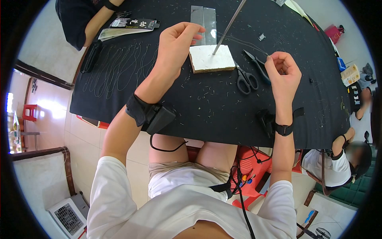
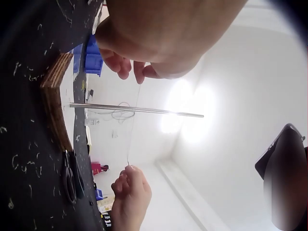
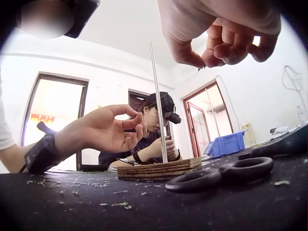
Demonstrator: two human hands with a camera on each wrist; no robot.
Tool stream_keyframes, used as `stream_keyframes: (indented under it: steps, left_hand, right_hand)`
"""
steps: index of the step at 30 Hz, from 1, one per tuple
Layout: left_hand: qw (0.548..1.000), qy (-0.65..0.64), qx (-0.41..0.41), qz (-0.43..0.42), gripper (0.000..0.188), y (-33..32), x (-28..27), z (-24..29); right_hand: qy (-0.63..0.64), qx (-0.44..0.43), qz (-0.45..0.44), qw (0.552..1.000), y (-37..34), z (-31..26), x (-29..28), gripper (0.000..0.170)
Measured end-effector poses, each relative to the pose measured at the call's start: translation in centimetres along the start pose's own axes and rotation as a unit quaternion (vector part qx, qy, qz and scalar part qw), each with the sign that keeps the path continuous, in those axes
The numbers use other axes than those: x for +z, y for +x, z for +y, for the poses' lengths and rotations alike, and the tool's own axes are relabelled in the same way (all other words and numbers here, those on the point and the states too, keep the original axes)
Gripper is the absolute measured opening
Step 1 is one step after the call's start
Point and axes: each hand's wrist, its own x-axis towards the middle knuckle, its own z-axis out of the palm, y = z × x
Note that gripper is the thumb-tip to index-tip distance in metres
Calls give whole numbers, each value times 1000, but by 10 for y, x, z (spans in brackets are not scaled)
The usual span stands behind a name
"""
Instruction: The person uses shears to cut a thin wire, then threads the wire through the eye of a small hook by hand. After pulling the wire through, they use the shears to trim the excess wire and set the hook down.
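A slim metal rod (image 1: 229, 30) stands upright from a white-topped wooden block (image 1: 211, 57) on the black-covered table. Left of the rod and above the block, my left hand (image 1: 175, 44) holds thumb and fingertips close together; a thin cord (image 1: 260, 49) meets them in the left wrist view. My right hand (image 1: 284, 71), raised to the right, pinches the cord's other end between thumb and forefinger. The cord spans the gap between both hands, near the rod. Black-handled scissors (image 1: 247, 81) lie against the block, with pliers (image 1: 258, 65) beside them, just left of my right hand.
Several looped cords (image 1: 115, 71) are laid out at the table's left. Clear plastic strips (image 1: 203, 20) lie behind the block, and a printed packet (image 1: 131, 24) sits at the far left. Small clippings are scattered about. Another person's arm (image 1: 97, 26) reaches in there.
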Motion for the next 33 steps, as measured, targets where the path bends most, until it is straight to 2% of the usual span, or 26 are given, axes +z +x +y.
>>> stream_keyframes:
  steps: [5, 7, 10, 13, 18, 22, 30, 32, 33]
  left_hand:
    - [1000, -3, 0, 17, 20, 1, -1, -1]
    - [999, -16, 4, 50, 21, 1, 2, 1]
    - [1000, -5, -3, 25, 20, 2, -4, -2]
    - [999, -19, -14, 39, 20, 3, -2, -2]
    - [998, -33, 2, 44, 21, 6, -6, -1]
    - [997, -60, 23, 34, 21, 10, -7, 5]
    - [989, -125, 73, -9, 19, 2, -23, 45]
    - [979, -189, 70, -7, 20, -10, -36, 57]
    - [975, -212, 59, -12, 20, -17, -45, 63]
  right_hand:
    - [-13, -3, 1, 1000, 0, 0, 0, 6]
    - [-12, -2, -3, 1000, -1, -3, 0, 7]
    - [-14, -1, -8, 1000, -3, -4, 0, 7]
    - [-20, -11, -12, 1000, -1, -4, -2, 7]
    - [0, -4, -14, 1000, -3, -8, 2, 5]
    - [5, -32, -17, 999, -1, -6, 3, 5]
    - [8, -45, -107, 993, -1, -46, -2, 5]
    - [14, -55, -119, 991, 4, -61, -1, 4]
    - [18, -63, -159, 985, 7, -68, 1, 4]
